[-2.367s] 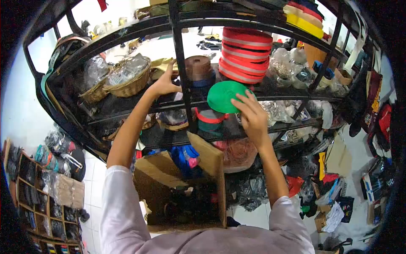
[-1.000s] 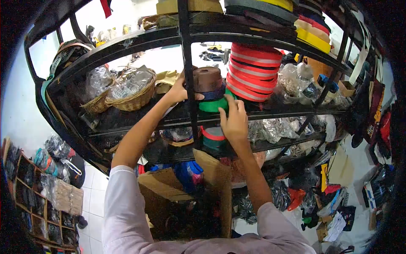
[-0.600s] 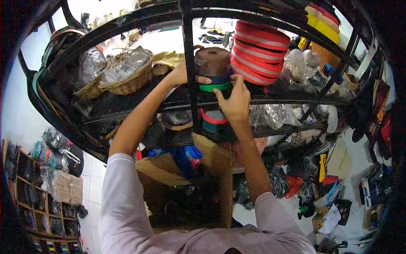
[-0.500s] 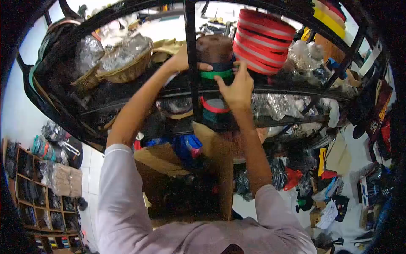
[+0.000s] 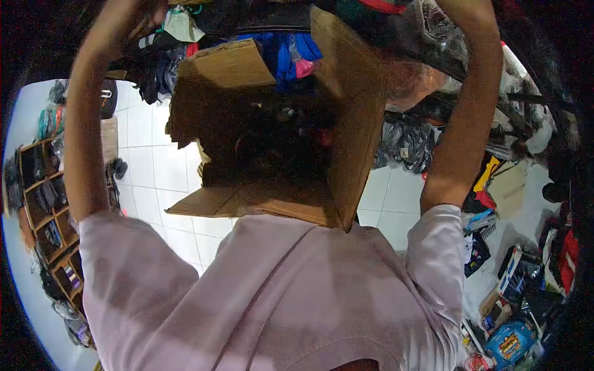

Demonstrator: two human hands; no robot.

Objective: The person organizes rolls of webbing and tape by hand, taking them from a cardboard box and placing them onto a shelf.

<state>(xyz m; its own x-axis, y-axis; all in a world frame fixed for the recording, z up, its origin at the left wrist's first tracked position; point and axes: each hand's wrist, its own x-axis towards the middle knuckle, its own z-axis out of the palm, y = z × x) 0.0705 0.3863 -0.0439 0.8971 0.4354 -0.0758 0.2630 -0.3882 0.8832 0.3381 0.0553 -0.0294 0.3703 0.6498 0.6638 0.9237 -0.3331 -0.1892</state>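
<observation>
Arms point(image 5: 86, 123) raised past an open box point(image 5: 362, 130)
Left hand point(image 5: 145, 13) upper left of it, right hand point(image 5: 463, 7) upper right; cannot tell either grip. Flaps point(image 5: 228, 65) likely splay for access.

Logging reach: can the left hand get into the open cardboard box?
Probably yes: the cardboard box is open with nothing visible across it, but the left hand, raised at the frame's top edge, must come down.

The top edge cuts off the left hand point(image 5: 147, 8) and right hand point(image 5: 464, 7).
</observation>
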